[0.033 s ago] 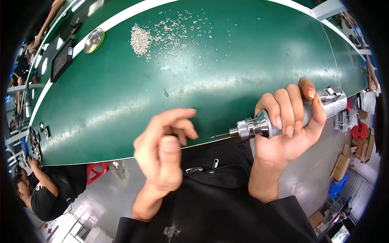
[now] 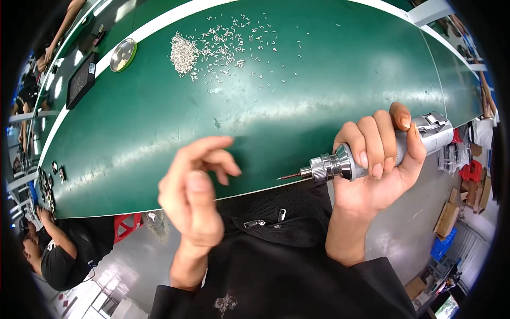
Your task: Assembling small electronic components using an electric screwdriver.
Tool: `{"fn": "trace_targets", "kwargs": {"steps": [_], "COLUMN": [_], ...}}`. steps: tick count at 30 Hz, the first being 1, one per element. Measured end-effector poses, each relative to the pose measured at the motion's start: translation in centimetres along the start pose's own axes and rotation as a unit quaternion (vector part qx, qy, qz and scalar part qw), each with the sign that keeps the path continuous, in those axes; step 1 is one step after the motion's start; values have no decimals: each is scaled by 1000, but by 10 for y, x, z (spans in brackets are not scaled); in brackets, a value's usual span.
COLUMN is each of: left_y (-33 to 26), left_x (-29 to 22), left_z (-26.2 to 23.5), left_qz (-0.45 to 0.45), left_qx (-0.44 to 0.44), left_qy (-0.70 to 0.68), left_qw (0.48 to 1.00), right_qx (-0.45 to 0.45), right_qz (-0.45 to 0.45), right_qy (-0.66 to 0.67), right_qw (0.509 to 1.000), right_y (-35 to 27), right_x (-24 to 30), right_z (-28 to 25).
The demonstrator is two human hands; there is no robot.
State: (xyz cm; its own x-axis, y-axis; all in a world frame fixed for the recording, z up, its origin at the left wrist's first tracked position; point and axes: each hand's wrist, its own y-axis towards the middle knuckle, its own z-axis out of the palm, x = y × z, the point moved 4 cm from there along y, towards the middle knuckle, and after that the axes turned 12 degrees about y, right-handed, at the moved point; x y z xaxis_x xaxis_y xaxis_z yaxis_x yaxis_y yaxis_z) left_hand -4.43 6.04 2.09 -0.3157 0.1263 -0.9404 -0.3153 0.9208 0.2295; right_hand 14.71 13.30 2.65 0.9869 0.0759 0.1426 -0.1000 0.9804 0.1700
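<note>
Within curled right fingers (image 2: 373, 144) lies a silver tool (image 2: 347, 161); left fingers (image 2: 211, 143) half-spread, empty.

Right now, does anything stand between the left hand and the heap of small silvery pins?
Nothing visible does. Between the left hand and the heap of small silvery pins lies green tabletop with a flat-looking dark mark. The thin-tipped silver handheld tool is off to the right.
</note>
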Motion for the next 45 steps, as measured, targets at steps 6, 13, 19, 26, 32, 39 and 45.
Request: {"fn": "trace_targets", "kwargs": {"steps": [6, 13, 19, 26, 32, 39, 45], "left_y": [89, 257, 317, 333, 342, 301, 178], "left_x": [42, 106, 129, 150, 154, 102, -4], "left_z": [-90, -228, -222, -221, -233, -187, -77], "left_qz": [-7, -13, -183, -94, -14, 38, 222], "left_qx": [-57, -118, -45, -38, -20, -53, 83], "left_qy": [259, 611, 708, 719, 689, 607, 494], "left_qw": [964, 783, 681, 688, 725, 792, 837], "right_qx": [-104, -115, -99, -111, -118, -113, -93], "right_qz": [-30, -7, 28, 28, 28, 42, 44], "right_qy": [-23, -12, -31, -12, -4, -8, -2], "right_qw": [994, 993, 994, 993, 993, 993, 995], "right_y": [-7, -19, -18, -15, -13, -19, -18], "right_x": [-2, -8, -8, -10, -14, -8, -4], "right_z": [-19, -29, -37, -35, -37, -31, -33]}}
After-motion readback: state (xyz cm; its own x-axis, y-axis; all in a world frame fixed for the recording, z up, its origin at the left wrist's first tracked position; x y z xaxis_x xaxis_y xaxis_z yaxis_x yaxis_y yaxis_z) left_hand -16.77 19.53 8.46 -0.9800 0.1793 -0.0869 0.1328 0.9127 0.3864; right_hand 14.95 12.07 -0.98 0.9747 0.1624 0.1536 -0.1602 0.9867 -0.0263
